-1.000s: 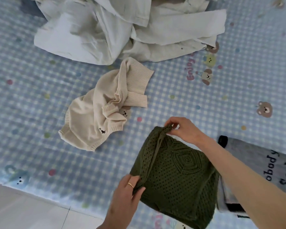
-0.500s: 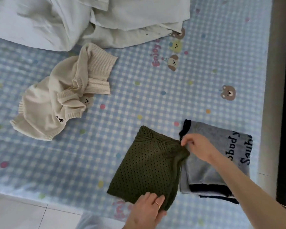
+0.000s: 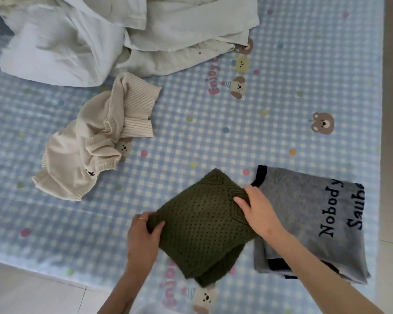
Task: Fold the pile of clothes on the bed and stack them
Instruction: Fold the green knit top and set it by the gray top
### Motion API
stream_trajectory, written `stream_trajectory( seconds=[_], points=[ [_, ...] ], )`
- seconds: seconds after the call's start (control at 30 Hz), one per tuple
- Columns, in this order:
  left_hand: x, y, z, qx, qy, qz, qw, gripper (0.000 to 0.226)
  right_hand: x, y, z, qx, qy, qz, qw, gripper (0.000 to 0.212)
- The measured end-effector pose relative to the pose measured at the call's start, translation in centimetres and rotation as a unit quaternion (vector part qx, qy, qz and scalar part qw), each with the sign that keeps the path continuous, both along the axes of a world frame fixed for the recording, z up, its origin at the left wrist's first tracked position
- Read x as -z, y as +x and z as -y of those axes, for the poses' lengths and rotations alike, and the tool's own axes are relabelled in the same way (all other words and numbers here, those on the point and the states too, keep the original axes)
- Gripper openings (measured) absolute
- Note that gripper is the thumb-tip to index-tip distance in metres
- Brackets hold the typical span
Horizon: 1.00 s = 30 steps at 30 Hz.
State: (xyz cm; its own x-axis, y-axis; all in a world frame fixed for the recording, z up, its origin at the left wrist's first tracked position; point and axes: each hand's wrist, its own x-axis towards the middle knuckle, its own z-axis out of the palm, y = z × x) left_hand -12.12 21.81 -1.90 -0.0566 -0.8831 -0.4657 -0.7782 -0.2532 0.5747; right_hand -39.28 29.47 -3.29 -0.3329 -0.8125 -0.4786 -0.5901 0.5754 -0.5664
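**Green knit held ready beside the folded grey top**

Near the front edge of the bed (image 3: pixel 281 105), a person holds a folded olive-green knit (image 3: pixel 202 225) by two opposite sides. Their left hand (image 3: pixel 143 236) curls its grip around the knit's left corner, thumb on top, a ring showing on one finger. Their right hand (image 3: pixel 256 211) pinches the knit's right corner, fingers closed on the bunched fabric. Holding both sides like this seems meant to keep the folds from slipping open while the bundle is carried.

Just right of the knit lies a folded grey top (image 3: pixel 309 214) with dark lettering, flat on the checked sheet; the knit's right edge overlaps its near left side. That placement suggests the grey top is the base of the stack and the green knit is bound for it.

Farther left, a cream sweater (image 3: pixel 89 150) sits crumpled and unfolded. Along the far edge, a heap of white clothes (image 3: pixel 114 35) waits, so most of the folding remains.
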Motion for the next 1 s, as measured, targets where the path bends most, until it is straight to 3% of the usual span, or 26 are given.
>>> stream_trajectory(
  seconds=[0.07,0.17,0.23,0.3,0.4,0.5,0.63,0.87,1.0],
  points=[
    [0.4,-0.4,3.4,-0.058,-0.025,-0.045,0.997,0.035,-0.3,-0.1,-0.9,0.088,-0.004,0.044,0.995,0.016],
    [1.5,-1.5,3.3,-0.09,0.095,-0.022,0.991,0.069,-0.4,0.8,-2.3,0.128,0.043,0.046,0.99,0.035],
    [2.2,-2.2,-0.2,-0.06,0.156,0.014,0.986,0.075,-0.3,2.0,-2.9,0.108,0.079,0.002,0.991,0.054],
    [2.2,-2.9,-2.8,-0.086,0.18,0.003,0.98,0.063,-0.3,3.2,-3.1,0.087,0.092,-0.034,0.991,0.063],
    [1.6,-4.4,-3.5,-0.113,0.238,-0.033,0.964,0.046,-0.6,4.0,-2.9,0.116,0.062,0.021,0.991,0.064],
    [-0.1,-5.1,-2.3,-0.151,0.24,-0.11,0.953,0.039,-2.2,3.2,-2.5,0.172,0.01,0.091,0.981,0.057],
    [-4.7,-6.5,0.0,-0.153,0.214,-0.196,0.945,0.021,-6.5,0.1,-3.1,0.242,-0.039,0.119,0.962,0.04],
    [-11.0,-16.8,0.7,-0.059,0.169,-0.328,0.928,0.023,-14.4,-8.1,-5.9,0.345,-0.141,0.017,0.928,0.013],
    [-10.0,-22.1,-2.4,-0.028,0.193,-0.376,0.906,0.018,-15.7,-12.5,-10.0,0.414,-0.182,-0.029,0.891,0.013]
  ],
)
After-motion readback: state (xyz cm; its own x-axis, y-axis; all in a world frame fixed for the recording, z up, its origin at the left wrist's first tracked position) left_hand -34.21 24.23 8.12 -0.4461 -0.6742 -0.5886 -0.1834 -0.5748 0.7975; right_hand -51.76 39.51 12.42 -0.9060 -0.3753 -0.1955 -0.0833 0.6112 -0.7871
